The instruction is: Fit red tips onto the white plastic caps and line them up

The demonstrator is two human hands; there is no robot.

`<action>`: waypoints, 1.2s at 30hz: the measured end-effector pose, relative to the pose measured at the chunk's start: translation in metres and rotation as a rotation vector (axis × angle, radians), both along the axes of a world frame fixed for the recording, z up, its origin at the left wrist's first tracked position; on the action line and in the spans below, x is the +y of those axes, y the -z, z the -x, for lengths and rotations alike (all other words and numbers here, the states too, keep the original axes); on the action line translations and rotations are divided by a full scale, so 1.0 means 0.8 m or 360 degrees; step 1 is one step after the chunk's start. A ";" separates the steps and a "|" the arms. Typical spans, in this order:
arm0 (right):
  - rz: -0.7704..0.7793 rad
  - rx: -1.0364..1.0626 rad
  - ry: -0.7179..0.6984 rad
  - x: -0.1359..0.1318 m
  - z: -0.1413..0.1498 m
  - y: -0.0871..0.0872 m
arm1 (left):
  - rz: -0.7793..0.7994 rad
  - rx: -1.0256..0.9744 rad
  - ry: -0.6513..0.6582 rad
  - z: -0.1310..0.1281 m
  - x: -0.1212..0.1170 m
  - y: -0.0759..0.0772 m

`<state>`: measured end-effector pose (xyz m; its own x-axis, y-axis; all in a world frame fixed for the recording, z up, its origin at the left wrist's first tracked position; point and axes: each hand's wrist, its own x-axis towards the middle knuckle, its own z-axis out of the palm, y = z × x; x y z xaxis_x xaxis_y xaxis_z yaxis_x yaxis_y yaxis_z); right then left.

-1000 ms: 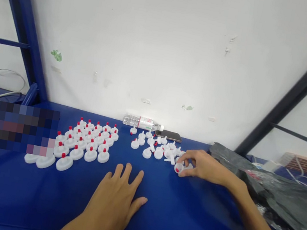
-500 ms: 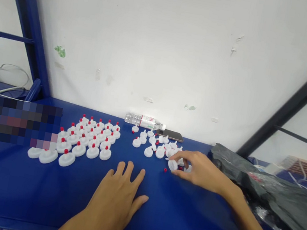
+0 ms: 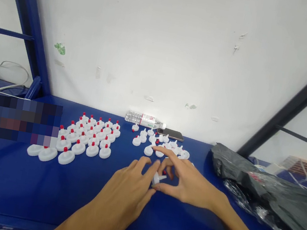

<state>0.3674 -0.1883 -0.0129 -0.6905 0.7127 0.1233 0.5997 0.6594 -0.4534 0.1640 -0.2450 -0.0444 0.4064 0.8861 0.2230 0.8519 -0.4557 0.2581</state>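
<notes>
My left hand (image 3: 128, 188) and my right hand (image 3: 185, 182) meet over the blue table (image 3: 11, 181). Between their fingertips sits a white plastic cap (image 3: 157, 178) with a spout, pinched by both. A small red piece (image 3: 164, 172) shows just behind it. Rows of white caps with red tips (image 3: 87, 137) stand to the left. A loose pile of white caps without tips (image 3: 160, 144) lies just beyond my hands.
A water bottle (image 3: 145, 120) lies on its side against the white wall, with a dark phone (image 3: 170, 134) beside it. A crumpled grey plastic bag (image 3: 270, 195) covers the right of the table. Blue frame posts (image 3: 24, 21) rise at left.
My right hand drew back from the loose pile with a white cap and came toward me. My left hand lifted off the table and closed in on the cap.
</notes>
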 end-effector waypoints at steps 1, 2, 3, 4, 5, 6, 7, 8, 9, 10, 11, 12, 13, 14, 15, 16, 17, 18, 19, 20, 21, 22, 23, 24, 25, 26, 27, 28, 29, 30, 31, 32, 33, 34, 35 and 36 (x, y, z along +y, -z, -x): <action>0.0070 0.0048 -0.0014 -0.003 0.003 0.001 | -0.0021 -0.0019 0.0066 0.000 0.001 0.001; 0.0143 0.0102 -0.0028 -0.004 0.005 0.001 | -0.0033 -0.0044 0.0109 0.000 0.001 0.002; 0.0215 0.0157 -0.0040 -0.004 0.005 0.000 | -0.0036 -0.0074 0.0122 0.001 0.002 0.003; 0.0276 0.0211 -0.0048 -0.003 0.004 -0.002 | -0.0036 -0.0105 0.0118 0.001 0.003 0.005; 0.0311 0.0250 -0.0049 -0.001 0.001 -0.003 | -0.0034 -0.0130 0.0099 0.002 0.003 0.006; 0.0302 0.0264 -0.0034 0.002 -0.002 -0.005 | -0.0027 -0.0148 0.0070 0.003 0.004 0.006; 0.0240 0.0248 0.0000 0.006 -0.005 -0.007 | -0.0012 -0.0154 0.0032 0.004 0.005 0.007; 0.0131 0.0198 0.0051 0.010 -0.009 -0.008 | 0.0011 -0.0150 -0.0016 0.005 0.005 0.007; -0.0011 0.0118 0.0110 0.013 -0.012 -0.007 | 0.0043 -0.0140 -0.0066 0.005 0.005 0.006; -0.0161 0.0013 0.0173 0.017 -0.014 -0.006 | 0.0081 -0.0126 -0.0112 0.005 0.005 0.005; -0.0301 -0.0113 0.0234 0.020 -0.016 -0.004 | 0.0122 -0.0105 -0.0154 0.005 0.005 0.004; -0.0423 -0.0249 0.0286 0.023 -0.017 0.000 | 0.0157 -0.0080 -0.0189 0.005 0.005 0.003; -0.0520 -0.0390 0.0324 0.025 -0.017 0.004 | 0.0185 -0.0058 -0.0217 0.006 0.005 0.001; -0.0598 -0.0525 0.0350 0.027 -0.017 0.009 | 0.0203 -0.0040 -0.0238 0.006 0.006 0.000; -0.0663 -0.0646 0.0365 0.028 -0.016 0.013 | 0.0213 -0.0027 -0.0250 0.007 0.006 -0.002; -0.0717 -0.0749 0.0366 0.029 -0.015 0.017 | 0.0218 -0.0021 -0.0259 0.007 0.006 -0.003; -0.0761 -0.0833 0.0356 0.029 -0.014 0.021 | 0.0218 -0.0020 -0.0274 0.008 0.006 -0.003; -0.0793 -0.0894 0.0338 0.029 -0.013 0.024 | 0.0217 -0.0024 -0.0297 0.009 0.006 -0.003; -0.0815 -0.0936 0.0316 0.028 -0.011 0.026 | 0.0214 -0.0027 -0.0327 0.009 0.006 -0.004; -0.0829 -0.0960 0.0296 0.027 -0.010 0.027 | 0.0217 -0.0028 -0.0356 0.008 0.005 -0.004; -0.0836 -0.0973 0.0278 0.026 -0.008 0.028 | 0.0225 -0.0027 -0.0372 0.008 0.005 -0.004; -0.0839 -0.0977 0.0265 0.025 -0.006 0.029 | 0.0237 -0.0021 -0.0369 0.007 0.004 -0.004; -0.0838 -0.0980 0.0260 0.024 -0.005 0.029 | 0.0249 -0.0011 -0.0354 0.006 0.003 -0.004; -0.0834 -0.0984 0.0263 0.023 -0.004 0.029 | 0.0258 0.0001 -0.0331 0.005 0.003 -0.003; -0.0831 -0.0992 0.0276 0.022 -0.003 0.030 | 0.0257 0.0016 -0.0316 0.004 0.002 -0.003; -0.0829 -0.1003 0.0294 0.022 -0.003 0.030 | 0.0244 0.0032 -0.0321 0.004 0.002 -0.002; -0.0825 -0.1015 0.0315 0.022 -0.003 0.030 | 0.0225 0.0049 -0.0342 0.004 0.003 -0.002; -0.0818 -0.1028 0.0335 0.022 -0.004 0.030 | 0.0206 0.0062 -0.0362 0.006 0.004 -0.001; -0.0810 -0.1037 0.0349 0.023 -0.005 0.030 | 0.0183 0.0069 -0.0371 0.008 0.005 0.000; -0.0801 -0.1037 0.0355 0.024 -0.006 0.030 | 0.0163 0.0066 -0.0362 0.010 0.006 0.001; -0.0793 -0.1025 0.0351 0.024 -0.007 0.030 | 0.0151 0.0048 -0.0346 0.012 0.007 0.001; -0.0777 -0.0998 0.0341 0.025 -0.008 0.030 | 0.0149 0.0022 -0.0332 0.014 0.008 0.001; -0.0750 -0.0951 0.0327 0.025 -0.008 0.030 | 0.0155 -0.0008 -0.0331 0.016 0.008 0.000; -0.0707 -0.0878 0.0312 0.025 -0.007 0.030 | 0.0171 -0.0032 -0.0348 0.016 0.009 -0.001; -0.0646 -0.0780 0.0299 0.024 -0.005 0.029 | 0.0196 -0.0048 -0.0383 0.016 0.009 -0.001; -0.0566 -0.0661 0.0288 0.023 -0.002 0.029 | 0.0223 -0.0058 -0.0415 0.015 0.009 -0.002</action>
